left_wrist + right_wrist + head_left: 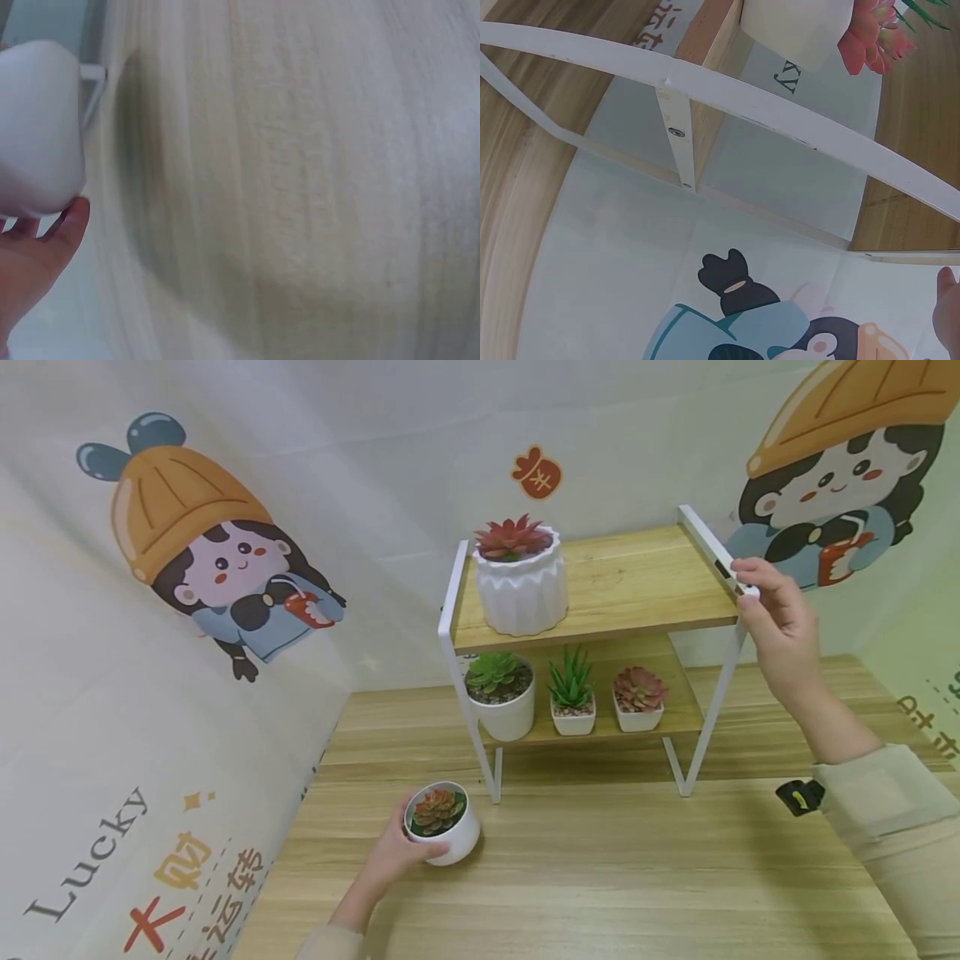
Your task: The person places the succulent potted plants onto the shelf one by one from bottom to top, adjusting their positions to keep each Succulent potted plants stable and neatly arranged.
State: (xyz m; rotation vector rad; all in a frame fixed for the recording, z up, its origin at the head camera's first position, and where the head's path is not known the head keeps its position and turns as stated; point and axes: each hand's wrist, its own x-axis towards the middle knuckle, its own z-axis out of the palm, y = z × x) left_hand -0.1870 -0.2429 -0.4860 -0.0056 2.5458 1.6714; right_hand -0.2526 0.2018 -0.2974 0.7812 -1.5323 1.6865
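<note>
My left hand (397, 847) holds a round white flowerpot (459, 843) with an orange-green succulent (437, 812) in it, in front of the shelf's left leg. In the left wrist view the fingers curl against the pot (37, 127), and its shadow lies apart from it on the tabletop. My right hand (783, 627) pinches the raised white metal edge at the top right of a two-tier wooden shelf (630, 572), thumb on the near corner. At the right border of the right wrist view only a bit of the hand (946, 311) shows, beside the frame (780, 135).
On the top board stands a ribbed white pot (522, 592) with a red succulent. The lower board carries a green succulent pot (506, 710), a small aloe-like plant (572, 693) and a pinkish succulent (639, 697). A printed cloth (390, 527) hangs behind the wooden table (585, 877).
</note>
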